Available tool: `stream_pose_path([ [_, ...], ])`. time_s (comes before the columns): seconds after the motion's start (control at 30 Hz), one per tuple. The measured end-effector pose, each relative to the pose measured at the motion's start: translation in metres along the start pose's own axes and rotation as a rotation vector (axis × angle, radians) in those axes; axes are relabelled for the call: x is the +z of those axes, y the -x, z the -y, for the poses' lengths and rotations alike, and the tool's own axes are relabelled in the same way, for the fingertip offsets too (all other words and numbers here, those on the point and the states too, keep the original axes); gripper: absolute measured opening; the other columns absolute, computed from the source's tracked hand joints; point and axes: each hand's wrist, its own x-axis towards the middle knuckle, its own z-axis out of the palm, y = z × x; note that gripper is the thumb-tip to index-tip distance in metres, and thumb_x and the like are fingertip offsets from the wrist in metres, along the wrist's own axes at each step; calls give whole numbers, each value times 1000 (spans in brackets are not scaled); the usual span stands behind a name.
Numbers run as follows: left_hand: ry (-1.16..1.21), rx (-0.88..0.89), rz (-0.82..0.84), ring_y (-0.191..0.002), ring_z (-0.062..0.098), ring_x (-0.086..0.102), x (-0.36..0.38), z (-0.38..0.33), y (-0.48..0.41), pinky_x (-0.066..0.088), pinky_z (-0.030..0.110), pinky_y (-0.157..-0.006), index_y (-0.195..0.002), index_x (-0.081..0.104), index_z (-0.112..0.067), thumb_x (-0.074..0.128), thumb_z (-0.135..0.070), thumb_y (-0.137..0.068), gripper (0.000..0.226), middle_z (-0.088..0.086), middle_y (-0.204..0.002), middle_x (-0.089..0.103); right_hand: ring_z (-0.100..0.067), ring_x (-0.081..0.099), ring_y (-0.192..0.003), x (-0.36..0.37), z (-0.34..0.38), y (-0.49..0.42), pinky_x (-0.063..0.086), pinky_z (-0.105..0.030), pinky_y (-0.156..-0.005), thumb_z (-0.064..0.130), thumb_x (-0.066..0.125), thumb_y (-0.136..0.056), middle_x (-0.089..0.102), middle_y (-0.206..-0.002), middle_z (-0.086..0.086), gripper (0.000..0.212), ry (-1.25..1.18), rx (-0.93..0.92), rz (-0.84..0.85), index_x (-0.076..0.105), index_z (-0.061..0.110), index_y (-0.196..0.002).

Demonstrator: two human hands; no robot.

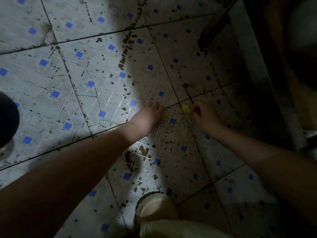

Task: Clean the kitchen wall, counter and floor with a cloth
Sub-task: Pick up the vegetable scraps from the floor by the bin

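I look straight down at a tiled floor [96, 69], white with small blue squares and many dark stains and cracks. My left hand [145, 117] reaches down over the floor with its fingers curled under; nothing shows in it. My right hand [204, 114] is low over the shaded tiles and pinches a small yellow piece [186, 108] at its fingertips. No cloth shows clearly in either hand.
My foot in a pale slipper [154, 206] stands at the bottom centre. A dark round object [6, 121] sits at the left edge. A dark pole or leg [212, 30] and a grey ledge [253, 66] run along the shadowed right side.
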Motion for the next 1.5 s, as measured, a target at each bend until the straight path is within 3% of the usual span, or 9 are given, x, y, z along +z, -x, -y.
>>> stream_pose_path([
  [0.2,-14,-65,59,-108,32,48,-3,-7,-9,42,38,-84,-118,45,-6,47,-1,-91,28,14,-117,49,-14,51,-87,-6,3,6,37,-23,-69,4,51,-91,54,-97,-3,11,-26,-23,-15,56,14,-94],
  [0.37,5,-58,79,-106,33,48,-11,-6,-11,42,39,-80,-117,45,-2,46,8,-86,33,18,-115,48,-13,49,-82,-10,3,10,32,-17,-58,5,52,-91,51,-93,0,12,-18,-33,-43,54,16,-89],
  [0.53,102,-54,29,-77,27,48,-28,10,5,35,33,-62,-106,50,1,45,12,-82,27,19,-105,49,-15,50,-87,-9,6,11,36,-25,-71,5,51,-92,51,-95,0,10,-8,-41,-19,55,14,-95],
  [0.6,97,-62,-33,-80,27,52,-36,22,13,41,33,-65,-105,50,0,45,5,-88,18,17,-102,48,-18,52,-86,-9,13,8,39,-28,-71,5,50,-91,51,-93,-2,8,19,-68,-29,56,10,-95],
  [0.7,72,-116,-63,-92,30,52,-48,43,27,45,34,-75,-106,51,-1,52,11,-82,26,17,-106,47,-20,52,-81,-7,28,2,38,-29,-65,9,48,-92,54,-89,-6,7,39,-116,-24,54,11,-89],
  [0.97,32,-262,-97,-87,29,51,-75,83,82,46,38,-69,-102,52,-1,58,8,-80,25,16,-103,47,-22,56,-81,4,80,-10,49,-39,-71,10,50,-93,58,-89,-8,7,51,-248,-17,57,12,-90],
  [1.17,-49,-359,-192,-75,23,47,-108,107,122,48,37,-63,-102,52,-5,60,8,-78,28,13,-100,46,-19,53,-73,11,109,-2,35,-24,-52,10,53,-91,53,-76,0,10,83,-345,24,52,16,-83],
  [1.4,-98,-416,-253,-79,23,40,-147,113,174,40,36,-68,-99,50,-2,61,13,-73,32,17,-102,46,-29,58,-86,-1,169,6,49,-37,-73,4,50,-91,60,-93,-18,9,-59,-396,20,57,1,-96],
  [1.5,-121,-454,-289,-87,30,48,-162,114,194,45,42,-74,-101,50,-2,53,18,-75,33,17,-102,45,-28,59,-88,-5,198,10,45,-32,-72,-2,54,-87,62,-97,-15,11,35,-531,-74,62,2,-94],
])
